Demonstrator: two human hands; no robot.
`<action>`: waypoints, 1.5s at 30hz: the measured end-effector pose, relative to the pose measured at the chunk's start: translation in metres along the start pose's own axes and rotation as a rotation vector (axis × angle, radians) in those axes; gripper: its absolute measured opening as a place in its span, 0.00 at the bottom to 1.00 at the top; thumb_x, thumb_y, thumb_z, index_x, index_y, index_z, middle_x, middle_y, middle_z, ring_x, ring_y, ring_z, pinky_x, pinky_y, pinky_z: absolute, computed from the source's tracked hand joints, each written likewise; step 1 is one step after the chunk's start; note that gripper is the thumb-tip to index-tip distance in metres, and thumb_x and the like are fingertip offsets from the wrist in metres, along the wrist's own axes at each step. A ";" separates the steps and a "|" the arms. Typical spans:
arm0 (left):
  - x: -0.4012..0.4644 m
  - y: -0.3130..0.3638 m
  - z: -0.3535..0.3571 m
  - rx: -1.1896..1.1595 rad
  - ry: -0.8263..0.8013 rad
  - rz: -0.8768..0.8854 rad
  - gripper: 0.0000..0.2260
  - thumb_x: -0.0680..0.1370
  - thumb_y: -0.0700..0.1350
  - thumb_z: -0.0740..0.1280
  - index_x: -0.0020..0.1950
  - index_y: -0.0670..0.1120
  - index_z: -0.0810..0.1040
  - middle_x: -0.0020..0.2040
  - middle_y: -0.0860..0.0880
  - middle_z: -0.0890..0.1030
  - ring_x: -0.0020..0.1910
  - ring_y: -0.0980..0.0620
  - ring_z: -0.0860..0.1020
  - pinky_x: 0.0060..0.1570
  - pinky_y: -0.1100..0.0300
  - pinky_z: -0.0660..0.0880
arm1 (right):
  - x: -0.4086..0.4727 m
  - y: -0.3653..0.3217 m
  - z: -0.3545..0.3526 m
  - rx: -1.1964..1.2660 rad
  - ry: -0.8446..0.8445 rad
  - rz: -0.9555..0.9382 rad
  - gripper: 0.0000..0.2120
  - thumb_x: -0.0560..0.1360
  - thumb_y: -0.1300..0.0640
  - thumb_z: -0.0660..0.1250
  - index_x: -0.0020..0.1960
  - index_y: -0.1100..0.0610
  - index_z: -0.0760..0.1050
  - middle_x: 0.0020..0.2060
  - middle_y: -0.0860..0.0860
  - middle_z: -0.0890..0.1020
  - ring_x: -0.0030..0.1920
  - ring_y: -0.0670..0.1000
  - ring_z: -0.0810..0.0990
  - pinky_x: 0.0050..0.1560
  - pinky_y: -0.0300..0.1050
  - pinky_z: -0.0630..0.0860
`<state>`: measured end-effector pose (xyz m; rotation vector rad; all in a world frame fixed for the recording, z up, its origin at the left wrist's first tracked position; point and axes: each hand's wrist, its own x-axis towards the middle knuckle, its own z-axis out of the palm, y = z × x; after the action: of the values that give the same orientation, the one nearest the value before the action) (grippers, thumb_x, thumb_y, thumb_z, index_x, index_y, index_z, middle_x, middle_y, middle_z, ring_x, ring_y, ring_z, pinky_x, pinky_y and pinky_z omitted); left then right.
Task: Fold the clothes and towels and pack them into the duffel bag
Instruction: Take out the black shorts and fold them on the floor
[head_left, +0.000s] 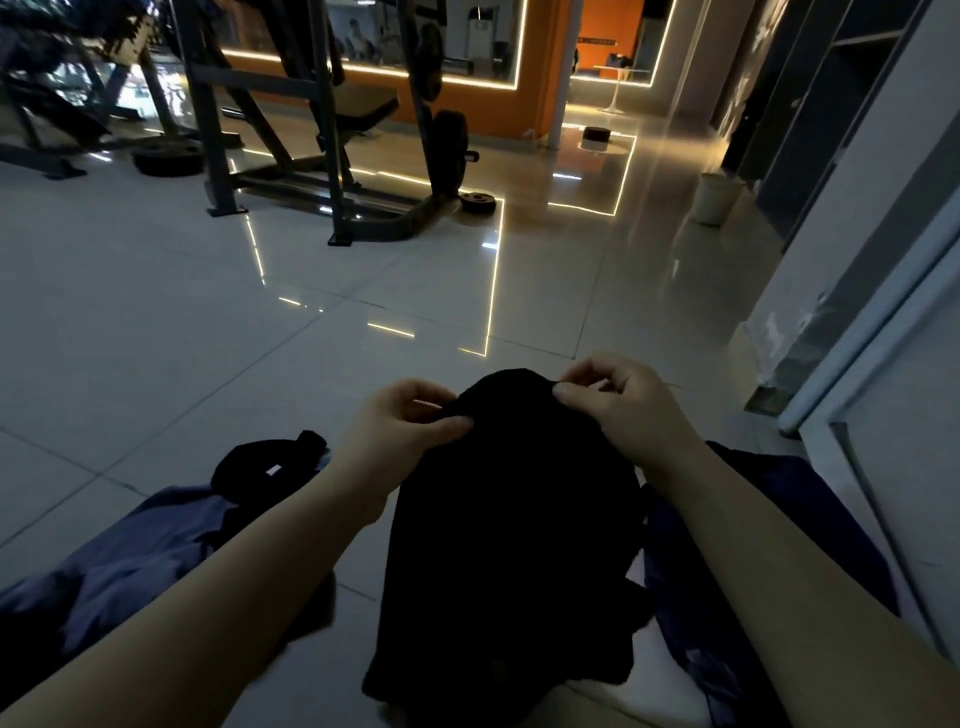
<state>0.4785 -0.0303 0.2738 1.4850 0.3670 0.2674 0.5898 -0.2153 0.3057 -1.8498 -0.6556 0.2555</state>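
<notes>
I have both hands, left hand (410, 421) and right hand (618, 400), pinching the top edge of the black garment (509, 519) hanging between them, so I should keep that edge taut and level before folding.

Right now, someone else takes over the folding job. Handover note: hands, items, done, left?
Left hand: pinches the top edge of the black garment.
Right hand: pinches the same edge; the garment hangs down between both hands, unfolded.
Blue-grey garment: loose on the floor to the left, a small black item on it.
Dark blue fabric: on the right, unclear what it is.
Duffel bag: cannot identify one.
Done: nothing visibly folded or packed.
Left: fold everything, then pack.
</notes>
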 end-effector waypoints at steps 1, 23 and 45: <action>0.000 -0.002 0.000 0.055 0.019 0.006 0.09 0.73 0.36 0.71 0.50 0.45 0.78 0.41 0.46 0.84 0.36 0.51 0.83 0.35 0.60 0.78 | 0.000 -0.001 0.002 -0.034 0.011 -0.017 0.06 0.75 0.60 0.69 0.39 0.54 0.77 0.38 0.51 0.79 0.37 0.47 0.78 0.39 0.37 0.74; -0.009 0.006 0.022 0.118 -0.065 0.183 0.18 0.78 0.33 0.64 0.59 0.55 0.75 0.47 0.44 0.84 0.48 0.42 0.83 0.55 0.40 0.77 | -0.007 0.003 0.002 0.079 -0.330 0.054 0.09 0.75 0.65 0.66 0.52 0.53 0.78 0.48 0.53 0.82 0.50 0.50 0.82 0.52 0.41 0.79; 0.000 0.016 0.018 0.050 -0.080 0.179 0.09 0.76 0.31 0.65 0.45 0.45 0.79 0.38 0.48 0.84 0.37 0.51 0.82 0.39 0.62 0.79 | -0.013 0.009 -0.006 0.119 -0.376 0.050 0.09 0.77 0.62 0.64 0.54 0.54 0.78 0.49 0.52 0.82 0.51 0.49 0.81 0.55 0.42 0.78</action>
<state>0.4861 -0.0456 0.2907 1.5747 0.1777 0.3415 0.5851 -0.2293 0.2980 -1.7185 -0.8313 0.6726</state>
